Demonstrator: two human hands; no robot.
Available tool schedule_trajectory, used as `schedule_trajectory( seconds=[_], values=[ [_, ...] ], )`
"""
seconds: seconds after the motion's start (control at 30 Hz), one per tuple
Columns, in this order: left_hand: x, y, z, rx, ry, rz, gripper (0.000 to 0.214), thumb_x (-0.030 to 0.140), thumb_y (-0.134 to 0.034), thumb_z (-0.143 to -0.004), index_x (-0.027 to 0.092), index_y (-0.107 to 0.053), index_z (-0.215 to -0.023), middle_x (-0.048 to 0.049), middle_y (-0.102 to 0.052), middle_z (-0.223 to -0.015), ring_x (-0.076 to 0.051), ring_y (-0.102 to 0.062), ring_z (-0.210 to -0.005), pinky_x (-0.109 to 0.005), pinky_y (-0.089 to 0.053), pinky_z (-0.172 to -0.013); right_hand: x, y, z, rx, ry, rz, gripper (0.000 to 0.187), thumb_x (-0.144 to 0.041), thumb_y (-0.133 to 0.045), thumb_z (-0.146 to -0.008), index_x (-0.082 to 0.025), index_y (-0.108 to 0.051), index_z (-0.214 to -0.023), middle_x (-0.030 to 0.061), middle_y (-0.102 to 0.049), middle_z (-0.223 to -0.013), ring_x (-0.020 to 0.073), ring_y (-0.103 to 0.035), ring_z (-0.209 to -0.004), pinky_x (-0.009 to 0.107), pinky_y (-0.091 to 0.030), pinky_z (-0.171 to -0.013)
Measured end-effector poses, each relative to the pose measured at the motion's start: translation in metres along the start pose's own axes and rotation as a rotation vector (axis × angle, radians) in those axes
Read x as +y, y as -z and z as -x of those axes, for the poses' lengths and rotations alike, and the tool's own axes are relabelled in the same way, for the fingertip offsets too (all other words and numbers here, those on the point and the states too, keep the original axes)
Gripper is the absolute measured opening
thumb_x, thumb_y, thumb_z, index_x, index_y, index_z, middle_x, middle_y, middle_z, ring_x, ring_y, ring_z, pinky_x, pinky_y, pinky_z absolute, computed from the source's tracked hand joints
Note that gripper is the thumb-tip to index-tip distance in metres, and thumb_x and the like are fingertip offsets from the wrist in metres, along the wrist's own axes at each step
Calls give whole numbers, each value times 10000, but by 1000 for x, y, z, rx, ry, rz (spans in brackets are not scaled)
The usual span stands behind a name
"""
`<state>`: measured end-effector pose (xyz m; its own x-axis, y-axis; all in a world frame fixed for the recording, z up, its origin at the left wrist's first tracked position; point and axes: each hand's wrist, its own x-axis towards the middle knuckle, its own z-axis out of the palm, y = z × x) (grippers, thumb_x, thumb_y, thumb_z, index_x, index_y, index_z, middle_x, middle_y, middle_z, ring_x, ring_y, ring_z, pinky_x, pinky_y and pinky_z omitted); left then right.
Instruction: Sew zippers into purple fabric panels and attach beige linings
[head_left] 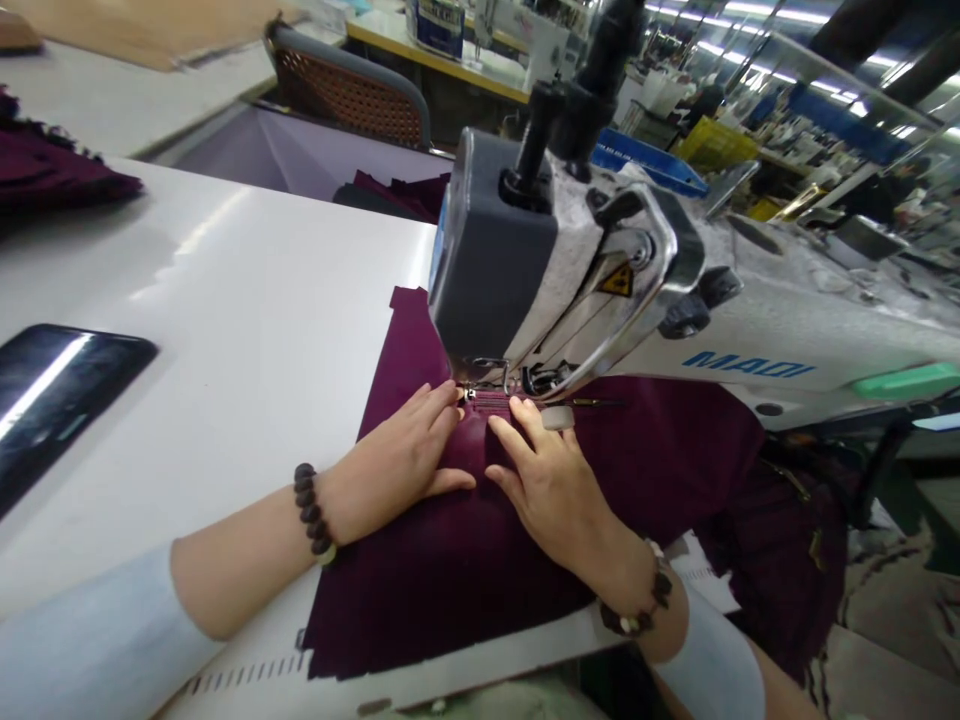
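A dark maroon fabric piece [450,570] lies on the white sewing table [247,330] under the head of a white and grey sewing machine [570,270]. My left hand [401,455] rests flat on the fabric, fingers stretched toward the presser foot [480,385]. My right hand [547,480] also lies flat on the fabric just right of it, fingers pointing at the needle area. A zipper strip [491,402] shows between the fingertips of both hands. Both wrists wear bead bracelets.
A black phone [52,400] lies at the table's left edge. More maroon fabric [52,170] is piled at the far left. A chair with a woven back [345,90] stands behind the table. Blue and yellow crates [675,155] sit beyond the machine.
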<state>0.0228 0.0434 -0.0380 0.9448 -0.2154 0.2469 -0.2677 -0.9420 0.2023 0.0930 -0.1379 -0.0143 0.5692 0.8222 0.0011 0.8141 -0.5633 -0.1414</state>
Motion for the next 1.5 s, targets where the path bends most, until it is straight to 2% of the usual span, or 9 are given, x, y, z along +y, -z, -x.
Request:
schedule_trajectory(
  seconds=[0.13, 0.3, 0.43, 0.77, 1.07, 1.33, 1.4, 1.5],
  values=[
    [0, -1, 1, 4, -18, -5, 652, 538, -598, -754, 23, -478, -1134, -244, -496, -1219, -327, -415, -1231, -445, -380, -1031, -8, 1, -5, -20, -33, 70, 481, -370, -493, -884, -260, -398, -1343, 159, -455, -1290, 313, -351, -1253, 546, -347, -961],
    [-1, -4, 3, 6, -21, -60, 656, 585, -547, -764, 50, -493, -1141, -223, -512, -1214, -324, -415, -1234, -451, -374, -1034, -11, -1, -9, 2, -47, 67, 442, -399, -520, -863, -286, -464, -1287, 143, -495, -1231, 313, -414, -1171, 561, -350, -947],
    [-2, -6, 3, 31, -46, -84, 685, 594, -527, -769, 18, -493, -1137, -242, -522, -1191, -339, -425, -1220, -464, -381, -1024, -10, -3, -9, 9, -38, 57, 410, -395, -526, -859, -288, -493, -1254, 133, -513, -1196, 314, -405, -1171, 573, -333, -956],
    [-2, -4, 3, 18, -13, 55, 651, 587, -423, -830, 20, -509, -1139, -250, -495, -1222, -338, -394, -1235, -491, -394, -1012, -7, -7, -5, 37, -17, 44, 425, -375, -538, -855, -273, -485, -1264, 134, -504, -1214, 318, -372, -1214, 571, -328, -966],
    [-1, -1, 2, 20, -32, -30, 618, 555, -541, -787, 26, -507, -1104, -229, -532, -1184, -316, -424, -1223, -441, -386, -1024, -2, -5, 2, 55, -23, 9, 385, -298, -470, -894, -195, -467, -1265, 138, -454, -1301, 275, -344, -1264, 538, -291, -1018],
    [-3, -2, 3, 20, -28, 7, 577, 506, -572, -797, 76, -488, -1172, -205, -482, -1258, -305, -408, -1238, -442, -404, -1003, -9, -4, 5, 22, -13, 73, 426, -288, -436, -910, -188, -407, -1323, 139, -368, -1382, 264, -292, -1303, 541, -295, -1017],
    [-5, 0, 3, 13, -43, -13, 545, 492, -565, -807, 87, -513, -1167, -209, -453, -1278, -306, -420, -1221, -440, -411, -991, -2, -1, 5, -1, -26, 114, 446, -319, -434, -913, -208, -385, -1341, 144, -312, -1417, 274, -261, -1319, 553, -303, -1004],
    [-11, 7, 2, -15, -60, -60, 505, 493, -528, -826, 110, -561, -1153, -190, -487, -1213, -300, -483, -1126, -440, -443, -937, 25, 9, 7, -59, -155, 262, 484, -413, -432, -905, -234, -377, -1351, 164, -222, -1453, 347, -192, -1334, 673, -239, -955]
  ],
)
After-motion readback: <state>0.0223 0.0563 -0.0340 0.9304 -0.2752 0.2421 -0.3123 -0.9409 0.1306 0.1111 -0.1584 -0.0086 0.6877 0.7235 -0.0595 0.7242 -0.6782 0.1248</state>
